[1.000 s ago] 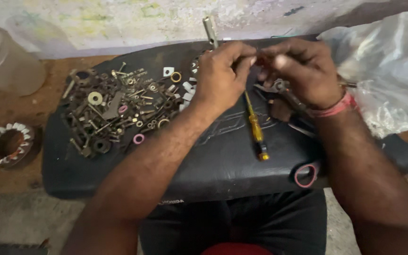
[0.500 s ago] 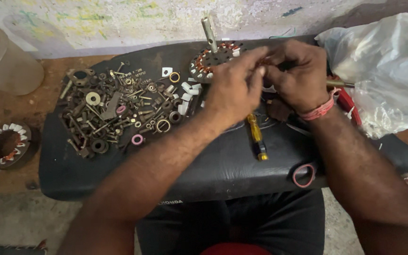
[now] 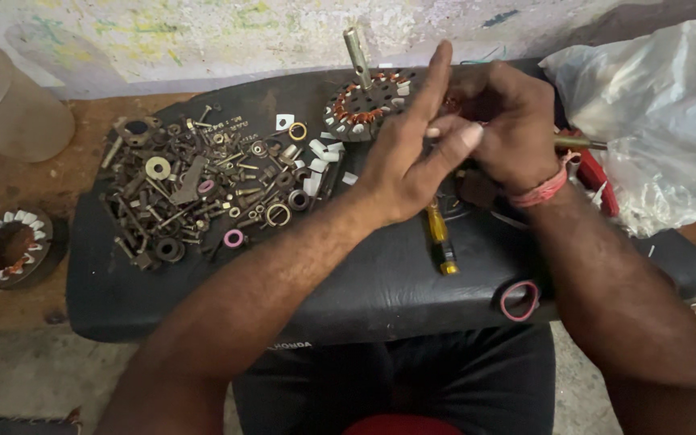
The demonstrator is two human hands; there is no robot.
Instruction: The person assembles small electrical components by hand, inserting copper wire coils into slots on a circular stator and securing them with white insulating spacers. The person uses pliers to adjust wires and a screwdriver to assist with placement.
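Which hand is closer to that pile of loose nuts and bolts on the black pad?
Left. The left hand is raised just right of the pile of nuts and bolts; the right hand lies farther right, beyond it.

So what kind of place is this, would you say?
Most likely a small motor or fan repair workshop. A wound stator with copper coils and a shaft sits on a black pad, beside a heap of loose nuts, bolts and washers and a yellow-handled screwdriver.

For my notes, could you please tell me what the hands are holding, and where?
Cannot tell: the left hand and right hand meet fingertips, hiding anything held.
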